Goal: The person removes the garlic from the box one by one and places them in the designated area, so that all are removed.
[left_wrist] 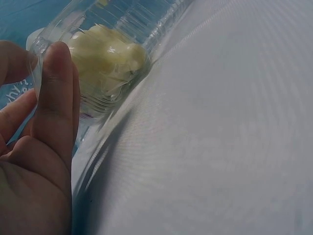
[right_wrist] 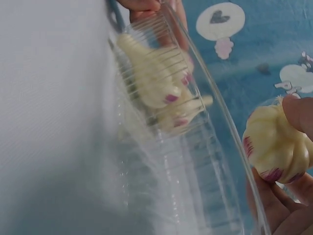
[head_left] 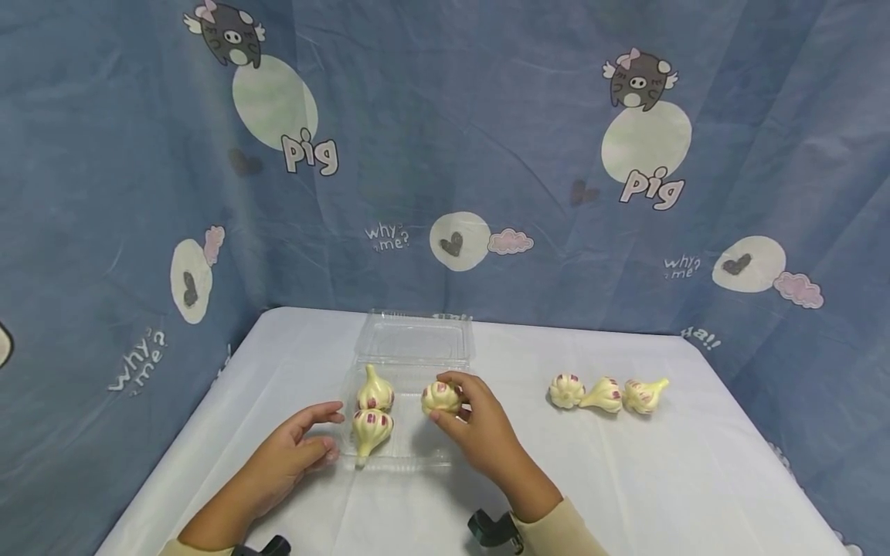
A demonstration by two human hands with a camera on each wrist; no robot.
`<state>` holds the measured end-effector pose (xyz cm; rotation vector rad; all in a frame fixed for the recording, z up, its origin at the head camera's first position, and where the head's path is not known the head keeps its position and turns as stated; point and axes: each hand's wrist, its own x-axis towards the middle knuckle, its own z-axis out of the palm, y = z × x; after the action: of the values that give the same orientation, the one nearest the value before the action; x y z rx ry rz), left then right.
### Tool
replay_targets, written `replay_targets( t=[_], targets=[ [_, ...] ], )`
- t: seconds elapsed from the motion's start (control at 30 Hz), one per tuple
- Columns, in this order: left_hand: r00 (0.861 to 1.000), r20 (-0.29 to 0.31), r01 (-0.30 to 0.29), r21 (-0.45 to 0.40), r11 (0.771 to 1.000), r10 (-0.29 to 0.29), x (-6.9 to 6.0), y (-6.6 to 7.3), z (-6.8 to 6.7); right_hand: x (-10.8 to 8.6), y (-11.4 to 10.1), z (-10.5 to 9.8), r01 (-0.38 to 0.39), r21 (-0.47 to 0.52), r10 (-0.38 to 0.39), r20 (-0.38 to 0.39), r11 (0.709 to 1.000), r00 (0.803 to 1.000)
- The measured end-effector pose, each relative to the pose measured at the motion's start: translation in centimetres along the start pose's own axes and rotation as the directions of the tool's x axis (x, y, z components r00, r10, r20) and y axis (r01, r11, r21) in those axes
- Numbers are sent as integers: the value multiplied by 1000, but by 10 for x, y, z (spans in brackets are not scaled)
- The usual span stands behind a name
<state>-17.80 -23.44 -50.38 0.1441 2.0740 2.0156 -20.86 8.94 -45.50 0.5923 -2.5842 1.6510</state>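
6 garlic bulbs [head_left: 439, 397]: pale-yellow, purple patches. Backdrop [head_left: 417, 100]: blue, grey pigs [head_left: 232, 36], pink clouds [head_left: 511, 242]. Tablecloth [head_left: 660, 471]: white.

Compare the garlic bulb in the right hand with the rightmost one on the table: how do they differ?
The right hand pinches the held bulb above the clear container; the rightmost bulb lies on the table.
The rightmost bulb's stem points right; the held bulb shows no stem in the head view.
Both are pale yellow with purplish patches.

Left hand [head_left: 292, 449] — fingers loosely extended; right hand [head_left: 484, 427] — pinching, fingers curved.
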Motion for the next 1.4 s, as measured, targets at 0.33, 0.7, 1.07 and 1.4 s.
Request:
replay_targets(
  t=[0.33,0.7,1.07,1.4],
  targets=[
    [1000,-9,27,8,1000,-27,3,-3,0,-6,8,-11,-24,29,26,-60,999,998],
    [999,-26,22,9,1000,-22,2,-3,0,-13,16,-23,-62,22,64,-111,998,992],
    [1000,-14,16,13,1000,-16,1,-3,1,-21,25,-33,-112,16,113,-159,994,981],
    [1000,-16,6,18,1000,-6,0,-1,1,-26,33,-44,-160,5,159,-165,987,973]
  ],
)
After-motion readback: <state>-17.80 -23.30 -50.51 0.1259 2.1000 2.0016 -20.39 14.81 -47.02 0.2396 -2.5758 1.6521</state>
